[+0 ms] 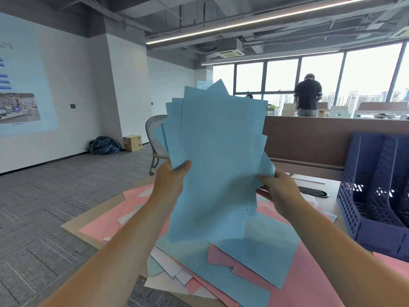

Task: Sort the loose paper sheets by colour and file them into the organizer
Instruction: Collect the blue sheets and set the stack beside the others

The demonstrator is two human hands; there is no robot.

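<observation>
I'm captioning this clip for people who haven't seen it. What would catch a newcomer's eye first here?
The fan of blue sheets held up mid-frame, gripped by the left hand and right hand. Beneath lie pink sheets scattered on the desk, and a navy organizer stands at right.

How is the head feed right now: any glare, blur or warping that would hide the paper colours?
Head view: the windows are blown out, leaving the person before them dark; straight lines bow toward the edges from the wide lens; the blue sheets held by the left hand and right hand are sharp and evenly lit, softly shading the pile below, whose pink reads clearly.
</observation>
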